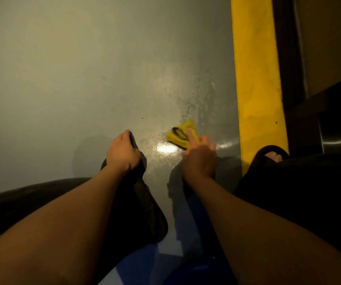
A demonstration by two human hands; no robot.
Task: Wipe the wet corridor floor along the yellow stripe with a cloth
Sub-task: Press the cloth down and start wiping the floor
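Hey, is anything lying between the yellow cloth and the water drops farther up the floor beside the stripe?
Nothing visible does. The cloth under the right hand has only bare grey floor before the droplets, left of the yellow stripe.

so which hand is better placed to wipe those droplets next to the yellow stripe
Right. The right hand already holds the yellow cloth just below the droplets; the left hand grips a dark slipper, farther from the yellow stripe.

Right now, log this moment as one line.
right hand wiping with yellow cloth | left hand gripping black slipper | wet grey floor left of yellow stripe
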